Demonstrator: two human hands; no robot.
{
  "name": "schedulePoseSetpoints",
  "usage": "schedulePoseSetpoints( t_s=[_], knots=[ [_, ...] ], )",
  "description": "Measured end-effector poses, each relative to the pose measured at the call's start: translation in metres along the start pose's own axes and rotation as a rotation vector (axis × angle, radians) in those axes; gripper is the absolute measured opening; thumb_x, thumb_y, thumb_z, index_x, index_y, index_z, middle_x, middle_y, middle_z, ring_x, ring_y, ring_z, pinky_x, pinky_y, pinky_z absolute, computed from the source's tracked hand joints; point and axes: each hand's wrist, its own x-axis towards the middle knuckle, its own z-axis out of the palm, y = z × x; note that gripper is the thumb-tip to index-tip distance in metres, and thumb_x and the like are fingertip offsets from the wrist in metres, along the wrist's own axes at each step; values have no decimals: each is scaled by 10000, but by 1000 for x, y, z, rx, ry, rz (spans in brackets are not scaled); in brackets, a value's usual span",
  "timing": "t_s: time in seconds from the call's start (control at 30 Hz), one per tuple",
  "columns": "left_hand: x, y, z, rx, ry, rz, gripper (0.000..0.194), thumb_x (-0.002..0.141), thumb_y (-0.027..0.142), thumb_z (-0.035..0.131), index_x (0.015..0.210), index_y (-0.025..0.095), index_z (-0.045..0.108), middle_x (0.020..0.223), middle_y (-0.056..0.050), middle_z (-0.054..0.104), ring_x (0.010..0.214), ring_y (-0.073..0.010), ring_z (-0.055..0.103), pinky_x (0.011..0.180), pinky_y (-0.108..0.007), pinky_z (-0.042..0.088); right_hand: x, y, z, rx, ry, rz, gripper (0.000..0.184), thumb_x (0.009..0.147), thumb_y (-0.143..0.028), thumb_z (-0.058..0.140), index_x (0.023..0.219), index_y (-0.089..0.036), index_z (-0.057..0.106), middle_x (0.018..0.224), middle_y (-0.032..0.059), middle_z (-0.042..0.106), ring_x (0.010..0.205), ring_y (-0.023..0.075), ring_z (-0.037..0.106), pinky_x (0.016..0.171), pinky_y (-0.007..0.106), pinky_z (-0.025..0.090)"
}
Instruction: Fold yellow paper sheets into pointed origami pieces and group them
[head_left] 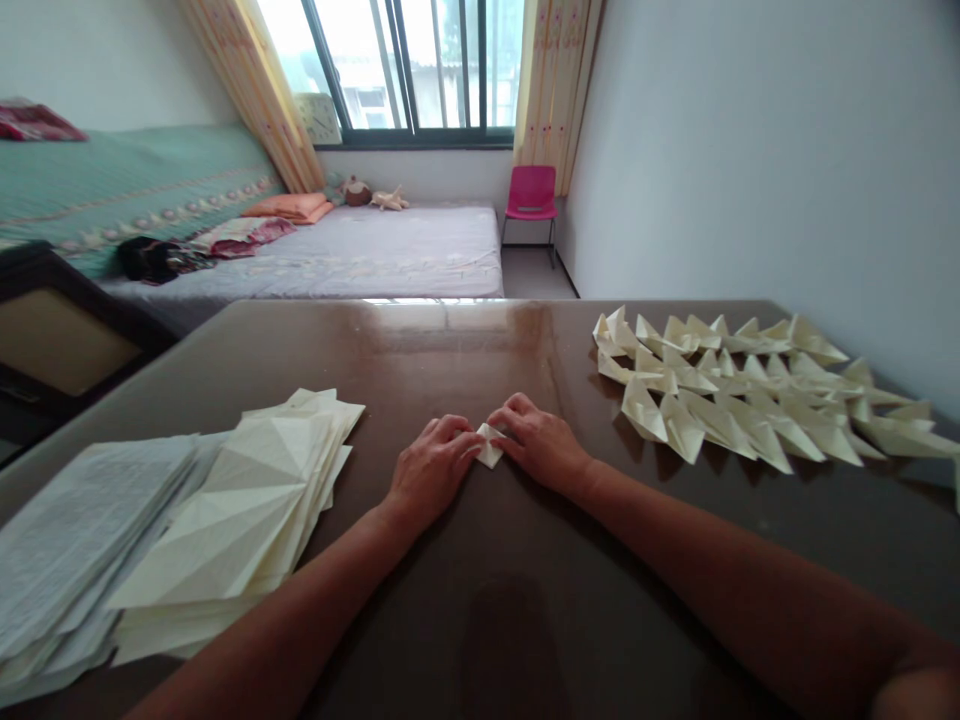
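Observation:
Between my hands, a small folded piece of cream paper point(490, 447) lies on the shiny brown table point(420, 370). My left hand point(437, 455) grips its left side, thumb and fingers closed together. On the opposite side, my right hand point(541, 440) has its fingers closed on the paper's right edge. Fingertips cover parts of the paper, so its full shape is hidden. To the left sits a stack of creased cream sheets point(247, 490). Rows of folded paper boats point(720, 385) stand on the right of the table.
A pile of printed papers point(82, 530) lies at the far left, beside the creased sheets. Past the table are a bed point(405, 245), a pink chair point(532, 195) and a window point(420, 70). A dark wooden chair point(71, 340) stands at the left, and a white wall point(750, 150) runs along the right.

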Motion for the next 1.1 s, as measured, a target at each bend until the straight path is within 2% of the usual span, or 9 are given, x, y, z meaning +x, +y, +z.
schedulePoseSetpoints(
  t_s=[0.1,0.17,0.27,0.4,0.5,0.63,0.77,0.9,1.1],
  knots=[
    [-3,3,-5,117,-60,114,251,955,320,405,1063,321,631,1114,-4,615,997,-181,509,703,-250,476,-5,-3,-9,-150,-68,-175,197,949,-298,456,1011,-244,635,1053,52,588,911,172,566,676,254,423],
    [-6,7,-7,157,-66,162,247,948,317,430,1109,294,616,1096,-27,624,978,-185,509,734,-268,482,-14,-12,-11,-255,-95,-273,193,922,-220,488,1061,-208,622,1041,88,600,927,206,547,662,282,435],
    [-11,14,-8,215,-92,208,256,929,300,473,1131,219,609,1053,-69,635,964,-208,528,791,-323,489,-31,-32,-7,-383,-115,-276,254,882,-121,483,1105,-119,606,1033,142,608,867,233,543,614,328,444],
    [-17,20,-8,244,-110,236,276,909,262,507,1160,191,594,1105,-95,631,991,-241,546,777,-361,494,-40,-46,-7,-425,-136,-274,243,854,-73,474,1034,-102,635,991,160,625,895,255,546,627,343,444],
    [-16,17,-8,131,-79,186,200,925,286,475,1024,245,644,1063,-47,640,961,-205,558,772,-323,490,-30,-36,-15,-269,-147,-265,164,902,-194,487,977,-175,633,957,109,639,894,227,567,660,309,440],
    [-10,7,-3,-60,12,73,178,915,318,483,874,237,636,1106,-36,590,1021,-183,548,863,-311,475,-8,-11,-10,-14,-24,-49,261,902,-351,525,1119,-212,568,1102,81,601,970,192,570,712,265,439],
    [-5,2,2,-222,47,-13,86,860,293,558,888,223,600,1110,-32,573,945,-162,582,818,-296,493,1,5,4,338,-5,18,268,820,-294,634,1068,-200,596,963,26,624,746,123,564,666,239,433],
    [-3,1,2,-397,85,-175,190,850,313,571,1008,208,579,917,-1,622,681,-106,572,645,-234,482,3,4,4,622,5,11,236,793,-255,653,1011,-171,622,827,-2,630,660,99,522,622,221,424],
    [-3,4,-1,-529,139,-187,185,872,354,551,932,203,639,824,6,653,678,-96,567,582,-190,438,-1,-7,-7,715,21,-5,220,807,-363,643,894,-161,651,738,-4,619,630,94,495,566,207,389]
  ],
)
